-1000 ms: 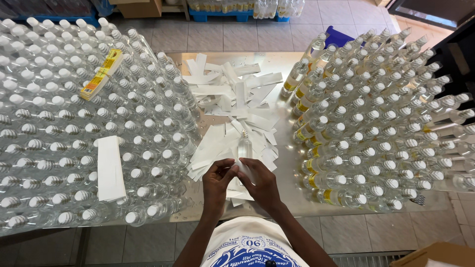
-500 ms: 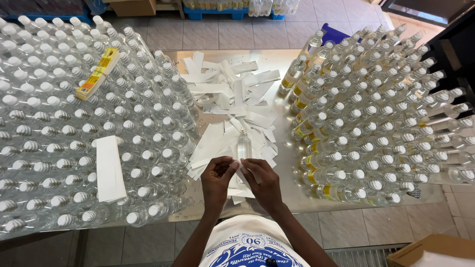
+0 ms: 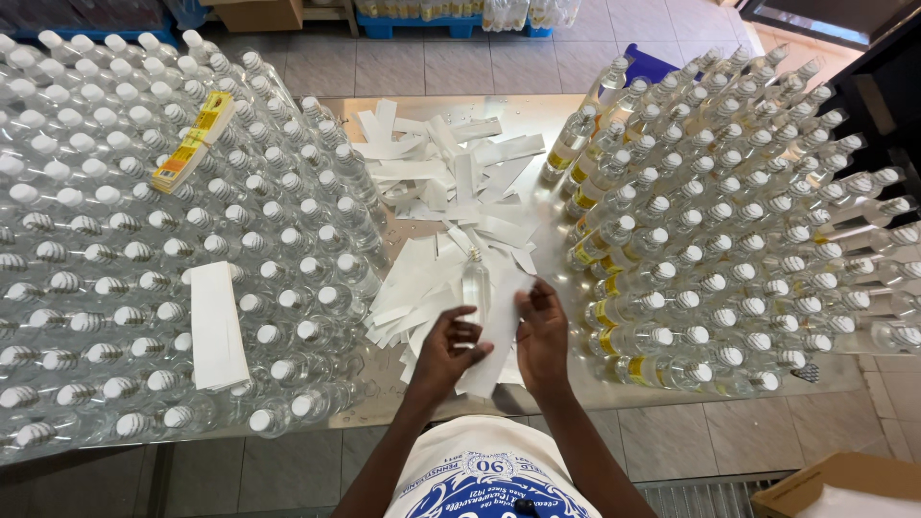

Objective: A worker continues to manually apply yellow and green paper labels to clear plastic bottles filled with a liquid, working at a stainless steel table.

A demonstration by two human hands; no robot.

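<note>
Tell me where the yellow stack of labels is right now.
In the head view, the yellow stack of labels lies on top of the capped clear bottles at upper left, far from both hands, left of the white paper strips.

A metal-topped table stood on a floor of pale grey tiles, lit evenly from above. At the far edge, blue pallets carried shrink-wrapped packs, and a cardboard box sat beside them. A dark frame, perhaps a doorway, crossed the upper right corner. Another cardboard box lay at lower right, near a metal floor grate.
</note>
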